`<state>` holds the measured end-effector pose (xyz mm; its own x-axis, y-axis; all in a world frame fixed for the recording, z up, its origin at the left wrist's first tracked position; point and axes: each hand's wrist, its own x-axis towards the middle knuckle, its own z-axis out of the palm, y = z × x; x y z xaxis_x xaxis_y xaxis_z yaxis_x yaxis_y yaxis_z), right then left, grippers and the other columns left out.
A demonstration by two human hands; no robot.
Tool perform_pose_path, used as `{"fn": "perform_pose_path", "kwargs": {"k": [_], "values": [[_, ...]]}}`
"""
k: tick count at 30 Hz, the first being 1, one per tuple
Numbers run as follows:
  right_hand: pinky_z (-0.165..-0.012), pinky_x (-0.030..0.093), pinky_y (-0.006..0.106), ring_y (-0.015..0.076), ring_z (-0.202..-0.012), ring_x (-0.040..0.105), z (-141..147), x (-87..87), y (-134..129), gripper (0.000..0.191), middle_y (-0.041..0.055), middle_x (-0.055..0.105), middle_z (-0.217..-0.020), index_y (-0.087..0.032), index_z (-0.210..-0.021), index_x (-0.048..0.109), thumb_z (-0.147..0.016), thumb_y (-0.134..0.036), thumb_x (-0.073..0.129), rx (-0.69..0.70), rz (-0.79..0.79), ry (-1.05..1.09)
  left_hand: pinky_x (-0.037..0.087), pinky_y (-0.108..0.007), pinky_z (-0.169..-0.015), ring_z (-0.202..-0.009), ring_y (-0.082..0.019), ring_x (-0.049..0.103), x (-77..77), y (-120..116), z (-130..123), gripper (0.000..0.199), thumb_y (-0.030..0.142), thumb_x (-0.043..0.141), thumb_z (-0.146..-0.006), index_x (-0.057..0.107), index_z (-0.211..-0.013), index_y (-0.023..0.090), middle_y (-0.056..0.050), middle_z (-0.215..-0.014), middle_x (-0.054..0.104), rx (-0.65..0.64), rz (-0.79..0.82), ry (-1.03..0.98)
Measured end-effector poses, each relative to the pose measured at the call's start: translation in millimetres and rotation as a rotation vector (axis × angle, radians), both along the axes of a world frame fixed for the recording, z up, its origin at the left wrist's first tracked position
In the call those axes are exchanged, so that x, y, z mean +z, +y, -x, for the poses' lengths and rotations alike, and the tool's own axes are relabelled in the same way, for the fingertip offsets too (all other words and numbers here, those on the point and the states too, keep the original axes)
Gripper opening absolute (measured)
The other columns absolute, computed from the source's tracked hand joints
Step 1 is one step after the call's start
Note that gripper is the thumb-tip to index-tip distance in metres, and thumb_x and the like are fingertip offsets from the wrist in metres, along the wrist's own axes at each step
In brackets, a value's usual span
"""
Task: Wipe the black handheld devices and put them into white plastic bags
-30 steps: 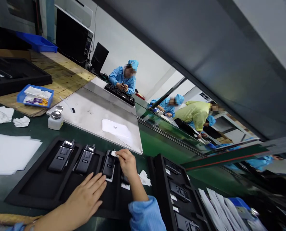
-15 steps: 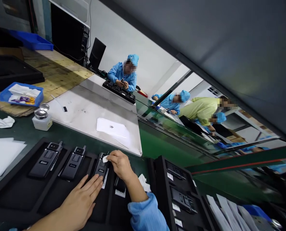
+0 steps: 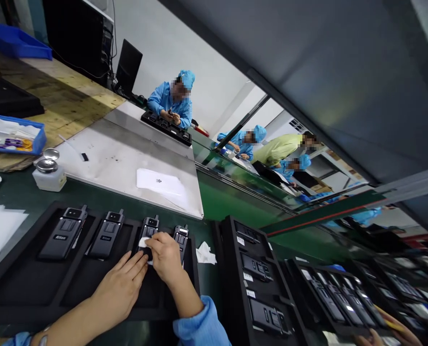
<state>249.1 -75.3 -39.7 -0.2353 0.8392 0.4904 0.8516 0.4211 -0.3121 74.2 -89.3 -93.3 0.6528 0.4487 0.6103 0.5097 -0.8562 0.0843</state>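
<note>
In the head view, a black foam tray (image 3: 22,283) lies in front of me with several black handsets with short antennas, backs up. My right hand (image 3: 168,259) pinches a small white wipe (image 3: 144,241) against the back of the third handset (image 3: 151,224). My left hand (image 3: 118,283) lies with fingers extended at that handset's lower end, close to my right fingertips. The handset's lower part is mostly hidden by my hands. To the right is a fourth handset (image 3: 181,236), partly behind my right hand. To the left lie the first handset (image 3: 62,235) and second handset (image 3: 107,235).
A crumpled tissue (image 3: 206,253) lies right of the tray. Beyond it stand a second handset tray (image 3: 228,283) and a third tray (image 3: 296,283), with another person's hands (image 3: 394,329) nearby. A dispenser bottle (image 3: 49,175) and white sheets (image 3: 1,230) are left. A shelf (image 3: 308,72) hangs overhead.
My right hand has moved the wipe down and left across the handset, uncovering more of the fourth one. My view has shifted right; another person's hands and a handset tray now show lower right.
</note>
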Motion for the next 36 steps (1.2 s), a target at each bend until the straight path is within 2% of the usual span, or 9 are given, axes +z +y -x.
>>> {"fn": "perform_pose_path", "kwargs": {"k": [5, 8, 11, 14, 17, 20, 26, 32, 36], "values": [[-0.072, 0.050, 0.023, 0.0132, -0.080, 0.063, -17, -1.0, -24, 0.031, 0.0016, 0.068, -0.089, -0.026, -0.095, 0.076, -0.088, -0.010, 0.050, 0.048, 0.068, 0.153, 0.024, -0.039, -0.116, -0.116, -0.021, 0.059, 4.4, -4, 6, 0.036, 0.012, 0.043, -0.090, 0.069, -0.115, 0.015, -0.006, -0.120, 0.070, -0.082, -0.039, -0.072], [-0.075, 0.051, 0.023, 0.0132, -0.084, 0.064, -54, 11.8, -32, 0.034, 0.0016, 0.067, -0.091, -0.025, -0.095, 0.074, -0.084, -0.005, 0.049, -0.068, -0.004, 0.240, 0.024, -0.040, -0.117, -0.118, -0.020, 0.058, 7.5, -8, -1, 0.036, 0.012, 0.043, -0.091, 0.068, -0.117, 0.017, -0.003, -0.123, 0.069, -0.109, -0.046, -0.092], [-0.079, 0.051, 0.026, 0.0154, -0.089, 0.063, -94, 24.2, -24, 0.033, 0.0048, 0.066, -0.094, -0.021, -0.096, 0.073, -0.086, -0.005, 0.046, -0.225, -0.100, 0.261, 0.030, -0.043, -0.115, -0.124, -0.023, 0.055, 13.1, -12, -27, 0.040, 0.017, 0.049, -0.089, 0.062, -0.127, 0.018, -0.003, -0.134, 0.063, -0.146, -0.048, 0.005], [-0.083, 0.049, 0.028, 0.0168, -0.091, 0.061, -115, 27.8, 0, 0.032, 0.0048, 0.066, -0.096, -0.022, -0.096, 0.075, -0.088, -0.007, 0.047, -0.272, -0.103, 0.202, 0.038, -0.049, -0.110, -0.134, -0.029, 0.047, 19.4, -16, -62, 0.056, 0.022, 0.057, -0.084, 0.052, -0.139, 0.015, -0.009, -0.147, 0.050, -0.201, 0.019, 0.201], [-0.086, 0.046, 0.029, 0.0172, -0.091, 0.060, -118, 26.2, 25, 0.030, 0.0022, 0.068, -0.094, -0.026, -0.093, 0.077, -0.087, -0.008, 0.053, -0.220, -0.045, 0.099, 0.037, -0.054, -0.110, -0.140, -0.033, 0.040, 20.3, -15, -87, 0.064, 0.024, 0.058, -0.082, 0.048, -0.143, 0.010, -0.014, -0.153, 0.039, -0.185, 0.149, 0.305], [-0.085, 0.045, 0.029, 0.0170, -0.089, 0.060, -117, 25.4, 34, 0.030, 0.0008, 0.069, -0.093, -0.028, -0.093, 0.077, -0.087, -0.007, 0.055, -0.157, 0.007, 0.035, 0.033, -0.055, -0.113, -0.143, -0.033, 0.036, 15.5, -12, -93, 0.064, 0.024, 0.053, -0.084, 0.044, -0.147, 0.010, -0.013, -0.155, 0.033, -0.177, 0.201, 0.309], [-0.083, 0.045, 0.028, 0.0172, -0.090, 0.058, -122, 23.7, 9, 0.032, 0.0011, 0.068, -0.095, -0.029, -0.098, 0.076, -0.092, -0.009, 0.051, -0.137, 0.035, 0.061, 0.026, -0.050, -0.116, -0.144, -0.029, 0.033, 10.5, -12, -89, 0.068, 0.016, 0.047, -0.082, 0.040, -0.150, 0.015, -0.009, -0.158, 0.029, -0.160, 0.164, 0.282], [-0.079, 0.046, 0.026, 0.0158, -0.088, 0.060, -129, 15.7, -8, 0.033, 0.0016, 0.068, -0.094, -0.026, -0.096, 0.075, -0.090, -0.007, 0.048, -0.231, 0.013, 0.152, 0.027, -0.046, -0.116, -0.145, -0.026, 0.032, 11.8, -11, -90, 0.070, 0.015, 0.046, -0.081, 0.038, -0.151, 0.017, -0.006, -0.159, 0.027, -0.148, 0.182, 0.288], [-0.075, 0.046, 0.026, 0.0161, -0.082, 0.060, -137, 19.4, -15, 0.034, 0.0026, 0.065, -0.088, -0.025, -0.091, 0.075, -0.087, -0.006, 0.048, -0.325, -0.026, 0.197, 0.030, -0.047, -0.116, -0.146, -0.026, 0.031, 11.2, -11, -89, 0.070, 0.015, 0.046, -0.081, 0.038, -0.151, 0.018, -0.005, -0.159, 0.026, -0.153, 0.233, 0.296]]}}
